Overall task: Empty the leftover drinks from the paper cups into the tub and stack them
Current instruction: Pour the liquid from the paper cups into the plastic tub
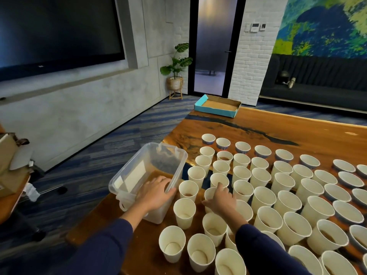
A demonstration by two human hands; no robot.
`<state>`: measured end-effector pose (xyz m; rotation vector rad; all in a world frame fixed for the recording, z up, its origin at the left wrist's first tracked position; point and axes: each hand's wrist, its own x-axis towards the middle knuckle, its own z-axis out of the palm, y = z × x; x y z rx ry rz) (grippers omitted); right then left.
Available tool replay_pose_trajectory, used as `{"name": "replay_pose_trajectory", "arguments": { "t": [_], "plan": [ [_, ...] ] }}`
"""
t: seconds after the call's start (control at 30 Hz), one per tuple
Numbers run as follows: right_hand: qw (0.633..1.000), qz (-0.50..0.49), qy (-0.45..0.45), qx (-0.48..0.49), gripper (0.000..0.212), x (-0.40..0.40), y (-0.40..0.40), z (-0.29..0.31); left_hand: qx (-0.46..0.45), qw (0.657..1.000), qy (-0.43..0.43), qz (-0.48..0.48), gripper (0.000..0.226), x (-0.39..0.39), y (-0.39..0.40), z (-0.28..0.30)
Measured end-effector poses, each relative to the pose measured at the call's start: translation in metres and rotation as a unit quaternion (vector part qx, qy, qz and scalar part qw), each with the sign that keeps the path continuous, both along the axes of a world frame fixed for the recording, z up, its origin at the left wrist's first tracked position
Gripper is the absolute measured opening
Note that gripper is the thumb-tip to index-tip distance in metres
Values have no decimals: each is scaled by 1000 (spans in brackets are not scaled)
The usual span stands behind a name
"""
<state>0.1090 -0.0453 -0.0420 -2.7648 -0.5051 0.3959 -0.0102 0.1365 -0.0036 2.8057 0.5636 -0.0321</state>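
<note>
Head view. Tub (127,176) at table's (278,126) left edge, brown liquid inside; left hand (156,192) grips its right rim. Cups (264,197) in rows across table, upright, unstacked. Right hand (219,199) around one cup (209,192) just beside tub. Box (217,105) at far corner.

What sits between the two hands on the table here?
In the head view, one upright paper cup with a little brown drink in it stands between the left hand, which grips the tub rim, and the right hand.
</note>
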Motion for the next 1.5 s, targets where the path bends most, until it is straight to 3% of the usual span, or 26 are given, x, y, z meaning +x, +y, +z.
{"name": "replay_pose_trajectory", "arguments": {
  "t": [0.33,0.53,0.7,1.0,1.23,1.5],
  "plan": [
    [997,26,-43,56,89,2,2,25,-33,999,-25,16,59,3,4,-5],
    [984,101,-102,105,88,1,10,90,-130,990,-58,6,87,10,-3,15],
    [973,151,-103,138,87,-8,21,135,-275,955,-106,-8,99,20,-19,38],
    [964,145,-108,195,86,-22,72,148,-370,911,-181,-16,61,36,10,55],
    [969,-21,-65,237,58,-13,107,108,-269,945,-185,-31,78,36,77,46],
    [986,-112,6,120,66,-32,123,46,-15,989,-102,-107,75,28,133,37]
  ]
}}
